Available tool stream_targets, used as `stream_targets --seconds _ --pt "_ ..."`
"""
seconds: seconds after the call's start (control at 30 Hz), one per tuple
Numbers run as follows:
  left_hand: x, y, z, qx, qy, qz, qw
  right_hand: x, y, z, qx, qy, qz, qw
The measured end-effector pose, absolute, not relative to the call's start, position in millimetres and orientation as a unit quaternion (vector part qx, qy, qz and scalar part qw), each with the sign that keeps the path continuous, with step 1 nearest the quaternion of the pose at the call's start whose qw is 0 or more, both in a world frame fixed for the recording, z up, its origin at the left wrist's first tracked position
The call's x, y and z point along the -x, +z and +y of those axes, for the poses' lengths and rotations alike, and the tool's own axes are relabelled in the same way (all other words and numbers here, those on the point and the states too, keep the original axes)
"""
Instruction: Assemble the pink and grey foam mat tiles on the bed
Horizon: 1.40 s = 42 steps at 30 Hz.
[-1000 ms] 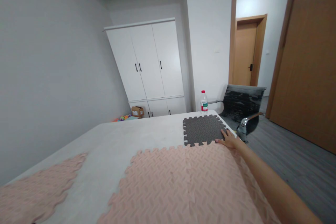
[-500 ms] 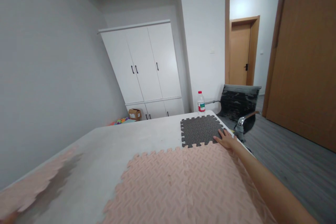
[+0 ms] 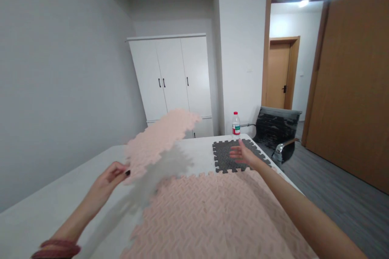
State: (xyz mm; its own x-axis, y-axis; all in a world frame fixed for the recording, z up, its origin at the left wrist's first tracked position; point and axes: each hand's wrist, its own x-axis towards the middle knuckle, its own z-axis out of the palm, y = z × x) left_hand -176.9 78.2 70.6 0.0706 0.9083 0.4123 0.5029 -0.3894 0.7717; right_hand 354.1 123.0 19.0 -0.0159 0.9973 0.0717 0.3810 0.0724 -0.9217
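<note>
Head view: your L hand (image 3: 113, 175) has a pink tile (image 3: 161, 133) by its near L corner, grip closed, thumb & fingers pinching the edge. A small dark spot shows at the fingertips; can't tell what it is. The tile's up off the surface (image 3: 88, 178), tilted, far end higher, a bit blurred, w/ toothed edges. Its shadow falls on the surface btwn it & the pink mat (image 3: 200, 214). There's a dark red band (image 3: 57, 248) on your L wrist.

Your R hand (image 3: 244, 157) is empty, grip open, fingers apart, over the gray mat (image 3: 223, 157); can't tell if it's touching.

The pink mat lies flat up front, w/ toothed edges, a herringbone-type texture & a faint seam running away from you. The gray mat, smaller & also toothed, lies just beyond its far R part.

The surface is white. A clear bottle (image 3: 236, 125) w/ a red cap stands upright near its far R corner. Past that: black chair (image 3: 275, 127) w/ worn back, gray floor (image 3: 325, 170), white cabinet (image 3: 173, 73) w/ dark handles, pale walls. On the R, a wood door (image 3: 349, 81) stands open; a 2nd door (image 3: 278, 75) & a lit lamp (image 3: 304, 3) show thru the doorway.
</note>
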Motion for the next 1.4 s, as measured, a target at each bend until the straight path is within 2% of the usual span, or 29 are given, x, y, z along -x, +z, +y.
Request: stream_targets --seconds 0.1,0.17,0.27,0.43,0.67,0.83,1.03,1.4 --pt "146.0 71.6 85.3 -0.752 0.421 0.422 0.282 -327.2 49.6 115.3 0.41 0.584 -0.565 0.415" --pt "130.0 70.9 85.8 -0.782 0.386 0.394 0.289 -315.1 57.5 111.2 0.406 0.607 -0.548 0.408" --pt "115.7 64.7 89.6 -0.808 0.335 0.383 0.298 -303.1 48.9 113.9 0.473 0.545 -0.549 0.422" --pt "110.3 42.5 125.4 -0.781 0.313 0.467 0.27 -287.7 12.4 139.1 0.536 0.474 -0.54 0.442" --pt "98.2 10.6 204.4 -0.766 0.264 0.566 0.151 -270.3 -26.6 177.2 0.596 0.351 -0.58 0.431" --pt "82.5 -15.8 240.1 -0.746 0.195 0.631 0.083 -264.9 -47.4 197.4 0.627 0.262 -0.627 0.381" --pt "78.0 -49.4 244.2 -0.751 0.127 0.647 0.042 -273.0 -63.7 205.7 0.655 0.204 -0.667 0.29" --pt "95.0 -56.3 234.5 -0.784 0.123 0.608 0.024 -278.6 -71.7 206.8 0.667 0.181 -0.684 0.233"
